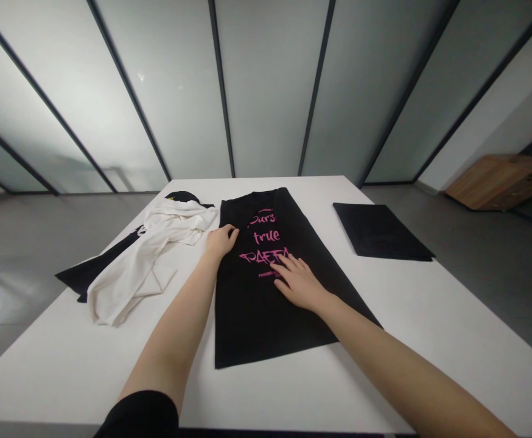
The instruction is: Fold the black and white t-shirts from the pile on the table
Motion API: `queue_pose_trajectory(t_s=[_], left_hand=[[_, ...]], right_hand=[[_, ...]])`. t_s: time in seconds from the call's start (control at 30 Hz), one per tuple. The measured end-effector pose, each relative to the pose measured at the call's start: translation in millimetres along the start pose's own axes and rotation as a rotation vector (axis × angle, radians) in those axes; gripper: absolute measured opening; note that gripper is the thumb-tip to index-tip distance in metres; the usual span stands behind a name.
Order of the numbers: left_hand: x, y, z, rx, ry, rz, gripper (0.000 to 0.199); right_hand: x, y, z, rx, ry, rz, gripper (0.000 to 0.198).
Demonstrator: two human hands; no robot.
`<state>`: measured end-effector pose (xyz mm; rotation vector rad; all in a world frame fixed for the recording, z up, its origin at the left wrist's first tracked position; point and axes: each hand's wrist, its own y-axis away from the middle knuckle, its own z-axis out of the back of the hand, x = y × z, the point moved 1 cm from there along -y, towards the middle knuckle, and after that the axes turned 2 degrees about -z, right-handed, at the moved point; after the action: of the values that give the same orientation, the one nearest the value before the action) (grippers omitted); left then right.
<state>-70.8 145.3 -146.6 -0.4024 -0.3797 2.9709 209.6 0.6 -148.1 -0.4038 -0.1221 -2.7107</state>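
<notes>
A black T-shirt [257, 322] with pink lettering lies flat in the middle of the white table, its sides folded in to a long narrow shape and its neckline at the far end. At its left edge my left hand [221, 240] has its fingers curled together on the fabric, pinching it. My right hand [301, 281] rests flat on the shirt over the lower right of the print, fingers spread and covering some letters.
On the left a crumpled white garment [156, 237] lies over black cloth [97, 267], with a black cap-like item [184, 196] behind. A folded black garment [382, 231] sits on the right of the table [430, 322]. A wooden cabinet [498, 182] stands beyond.
</notes>
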Motion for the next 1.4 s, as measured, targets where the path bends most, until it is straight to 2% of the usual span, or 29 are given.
queue_pose_trajectory(t_s=[0.17, 0.3, 0.4, 0.53, 0.77, 0.97, 1.13, 1.2, 1.33, 1.4], left_hand=[[13.7, -2.8, 1.0, -0.059, 0.008, 0.116, 0.037], [25.7, -5.2, -1.1, -0.104, 0.076, 0.170, 0.037], [30.7, -4.9, -2.3, -0.130, 0.018, 0.247, 0.037], [30.4, -4.1, -2.8, -0.124, -0.019, 0.316, 0.041], [26.2, -8.8, 1.2, -0.120, 0.011, 0.388, 0.052], [29.2, -14.0, -0.6, -0.082, -0.016, 0.375, 0.037], [29.9, -12.5, -1.3, -0.045, -0.054, 0.313, 0.034], [30.0, -10.4, 0.0, -0.017, -0.047, 0.299, 0.033], [34.9, -7.3, 8.9, 0.040, 0.014, 0.315, 0.027], [40.9, -8.3, 16.6, 0.090, 0.043, 0.319, 0.031]], right_hand=[[8.5, 5.4, 4.8, 0.009, -0.025, 0.036, 0.054], [36.5, 16.6, 6.6, 0.014, -0.142, 0.282, 0.045], [66.0, 24.8, 3.0, 0.033, -0.237, 0.499, 0.039], [101.5, 30.7, -6.7, 0.072, -0.152, 0.648, 0.035], [131.5, 37.2, -20.2, 0.100, 0.022, 0.653, 0.039], [140.8, 41.1, -29.1, 0.095, 0.015, 0.625, 0.034], [145.4, 45.0, -27.4, 0.095, 0.064, 0.650, 0.022], [146.3, 46.9, -21.2, 0.145, 0.064, 0.659, 0.023], [144.6, 51.8, -3.3, 0.365, 0.004, 0.634, 0.020], [141.6, 55.1, 3.8, 0.451, -0.052, 0.633, 0.017]])
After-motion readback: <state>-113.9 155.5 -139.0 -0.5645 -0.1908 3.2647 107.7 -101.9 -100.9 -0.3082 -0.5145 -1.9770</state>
